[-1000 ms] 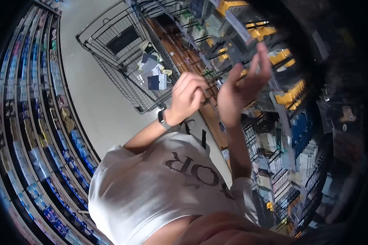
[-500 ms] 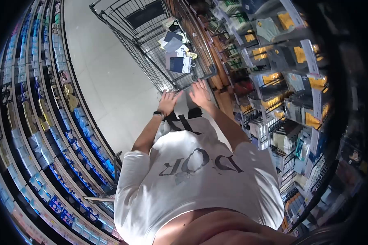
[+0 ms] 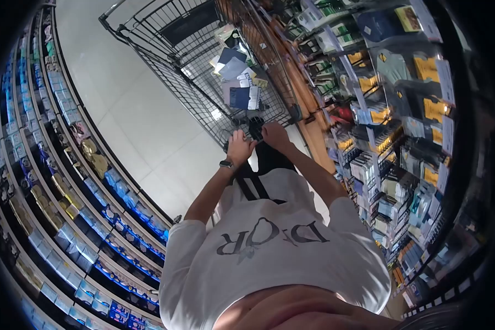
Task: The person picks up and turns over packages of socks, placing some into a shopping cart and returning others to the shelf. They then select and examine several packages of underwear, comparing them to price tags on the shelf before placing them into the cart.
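A dark wire shopping cart (image 3: 173, 87) stands in front of me. My left hand (image 3: 240, 148), with a watch on its wrist, lies with curled fingers over the cart's handle. Beside it, my right hand (image 3: 275, 136) is closed in a fist around the same handle. Both hands hide most of the bar. Inside the cart lies a loose pile of flat packaged goods. Among them are a navy piece with a white label card (image 3: 240, 98) and a grey piece (image 3: 233, 67); their exact kind is hard to make out.
Long shelves with rows of blue, gold and white packets (image 3: 96, 159) curve along my left. On my right, close to the cart, a rack holds hanging packs with yellow and green cards (image 3: 426, 113). Pale tiled floor (image 3: 115, 102) lies between the left shelves and the cart.
My fingers were stretched out over the handle; now they are curled, the right hand into a fist. Hands and handle appear lower in view, and the shelves have shifted with my view.
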Motion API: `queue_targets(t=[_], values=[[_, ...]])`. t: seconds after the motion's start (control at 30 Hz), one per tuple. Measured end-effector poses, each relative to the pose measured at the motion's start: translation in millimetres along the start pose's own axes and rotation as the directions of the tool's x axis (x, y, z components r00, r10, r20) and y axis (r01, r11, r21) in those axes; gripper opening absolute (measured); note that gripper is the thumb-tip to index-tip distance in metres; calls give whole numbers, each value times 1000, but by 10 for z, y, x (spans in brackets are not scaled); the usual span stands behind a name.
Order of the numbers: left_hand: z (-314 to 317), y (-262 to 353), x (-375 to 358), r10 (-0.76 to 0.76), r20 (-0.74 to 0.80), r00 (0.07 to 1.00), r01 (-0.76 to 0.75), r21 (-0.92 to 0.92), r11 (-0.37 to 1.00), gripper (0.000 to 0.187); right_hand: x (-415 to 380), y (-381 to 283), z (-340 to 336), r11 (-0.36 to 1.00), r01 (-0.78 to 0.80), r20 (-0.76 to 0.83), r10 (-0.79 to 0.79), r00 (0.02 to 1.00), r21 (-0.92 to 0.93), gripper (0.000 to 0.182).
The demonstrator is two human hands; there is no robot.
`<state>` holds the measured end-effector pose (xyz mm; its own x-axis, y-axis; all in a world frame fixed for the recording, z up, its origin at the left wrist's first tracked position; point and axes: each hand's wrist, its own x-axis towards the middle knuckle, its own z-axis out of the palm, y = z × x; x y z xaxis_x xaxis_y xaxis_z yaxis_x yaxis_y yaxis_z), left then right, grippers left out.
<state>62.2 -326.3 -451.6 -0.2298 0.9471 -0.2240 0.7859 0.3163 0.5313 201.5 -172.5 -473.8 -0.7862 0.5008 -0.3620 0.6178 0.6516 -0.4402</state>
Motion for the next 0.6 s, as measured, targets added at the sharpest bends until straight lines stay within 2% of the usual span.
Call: queue_targets(t=[0.07,0.1,0.13,0.23,0.27,0.3,0.33,0.37,0.43,0.47,0.57,0.6], values=[[27,-149,390,9,-98,995,-19,-110,994,22,388,25,21,980,61,-299,-2,954,190,14],[-5,-241,686,-36,-156,987,12,-154,988,21,683,101,5,955,118,-444,15,896,271,13],[-19,-366,982,-85,-206,975,43,-197,979,19,1043,220,3,949,-3,-317,108,942,315,13],[-1,-925,1933,-273,-303,913,178,-305,936,16,2094,425,82,716,-125,-277,416,866,686,24],[51,-1147,2248,-399,-307,864,270,-387,882,15,2480,478,119,743,-151,-321,452,832,652,26],[-26,-1295,2534,-499,-226,837,358,-465,810,17,2766,562,204,763,-190,-360,490,794,618,28],[6,-1526,2805,-536,-173,826,391,-510,767,22,2953,615,363,772,-244,-393,535,748,587,31],[67,-1740,3087,-570,-122,813,420,-554,718,26,3131,632,550,689,-317,-341,640,688,652,34],[88,-1979,3583,-560,-161,813,386,-572,724,39,3533,644,878,499,-424,-228,808,543,756,42],[114,-2067,3825,-554,-180,813,365,-583,726,46,3610,695,996,437,-430,-143,814,563,790,51],[684,-2597,4447,-620,-282,732,268,-717,643,74,3646,566,1127,499,-345,-278,805,524,795,58],[718,-2643,4530,-613,-153,775,265,-802,535,88,3615,599,1137,517,-349,-255,775,578,782,62]])
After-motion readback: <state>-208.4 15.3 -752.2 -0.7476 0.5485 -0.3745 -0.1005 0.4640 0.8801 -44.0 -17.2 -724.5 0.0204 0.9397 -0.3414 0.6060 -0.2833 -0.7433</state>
